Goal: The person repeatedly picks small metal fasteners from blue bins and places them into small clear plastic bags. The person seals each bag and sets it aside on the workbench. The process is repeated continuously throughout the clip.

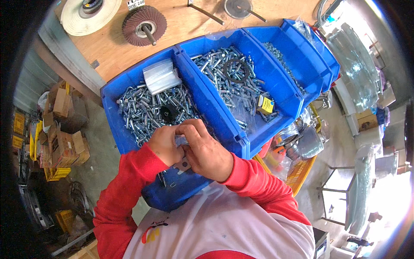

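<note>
My left hand [163, 146] and my right hand [202, 151] meet over the front of the left blue bin [113, 113]. The fingers of both are curled and pressed together at the tips. A bit of something clear or shiny shows between them, too small to name. Just below the fingers is a flat metal plate with holes [183, 165]; I cannot tell whether it is held or lies in the bin. Loose bolts [144, 113] fill the bin, with a black disc [168, 113] and clear plastic bags [161, 76] on top.
To the right, a second blue bin [282, 98] holds bolts [215, 71], a black ring [236, 71] and a yellow box [265, 105]. More blue bins stand beyond. Abrasive discs [134, 26] hang on a wooden board [181, 19]. A yellow crate [307, 172] sits lower right; cardboard boxes [64, 146] stand left.
</note>
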A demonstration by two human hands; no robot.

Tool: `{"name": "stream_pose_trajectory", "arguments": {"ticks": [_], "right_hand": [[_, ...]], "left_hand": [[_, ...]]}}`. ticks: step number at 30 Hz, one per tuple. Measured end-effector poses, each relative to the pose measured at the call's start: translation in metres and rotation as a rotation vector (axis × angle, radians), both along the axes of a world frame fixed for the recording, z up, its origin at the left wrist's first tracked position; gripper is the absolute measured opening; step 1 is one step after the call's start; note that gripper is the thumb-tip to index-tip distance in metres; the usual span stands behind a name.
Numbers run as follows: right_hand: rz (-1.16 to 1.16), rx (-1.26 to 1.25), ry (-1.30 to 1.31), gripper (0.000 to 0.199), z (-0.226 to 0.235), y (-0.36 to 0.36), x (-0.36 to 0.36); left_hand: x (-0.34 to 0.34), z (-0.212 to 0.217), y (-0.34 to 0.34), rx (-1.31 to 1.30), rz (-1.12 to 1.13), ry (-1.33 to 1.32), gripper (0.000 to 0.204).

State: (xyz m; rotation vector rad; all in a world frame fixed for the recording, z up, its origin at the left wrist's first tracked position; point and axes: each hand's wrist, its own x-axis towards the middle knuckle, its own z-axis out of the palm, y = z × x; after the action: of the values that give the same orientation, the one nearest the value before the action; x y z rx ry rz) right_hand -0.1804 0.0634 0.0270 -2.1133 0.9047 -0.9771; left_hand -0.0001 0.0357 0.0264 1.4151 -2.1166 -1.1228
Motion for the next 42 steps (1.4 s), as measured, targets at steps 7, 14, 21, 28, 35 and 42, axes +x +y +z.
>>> {"name": "stream_pose_trajectory", "arguments": {"ticks": [7, 14, 21, 28, 35, 42], "right_hand": [[0.112, -0.138, 0.301, 0.047, 0.019, -0.003, -0.037], [0.063, -0.099, 0.255, 0.026, 0.014, 0.006, -0.028], [-0.056, -0.453, 0.682, 0.018, 0.019, 0.010, -0.026], [-0.130, -0.462, 0.091, 0.017, 0.038, -0.013, -0.100], [-0.317, 0.216, 0.926, 0.015, -0.065, -0.073, -0.176], [-0.195, 0.125, 0.923, 0.026, -0.122, -0.093, -0.157]], "left_hand": [[-0.007, 0.000, 0.017, 0.022, -0.031, 0.083, 0.064], [-0.012, -0.007, 0.025, -0.082, -0.086, 0.237, 0.067], [-0.010, 0.004, 0.027, -0.042, -0.194, 0.193, 0.054], [-0.013, 0.038, 0.028, 0.374, -0.016, 0.127, 0.062], [-0.028, 0.019, 0.017, 0.404, -0.035, 0.078, 0.062], [-0.030, 0.018, 0.013, 0.416, 0.013, 0.053, 0.060]]}}
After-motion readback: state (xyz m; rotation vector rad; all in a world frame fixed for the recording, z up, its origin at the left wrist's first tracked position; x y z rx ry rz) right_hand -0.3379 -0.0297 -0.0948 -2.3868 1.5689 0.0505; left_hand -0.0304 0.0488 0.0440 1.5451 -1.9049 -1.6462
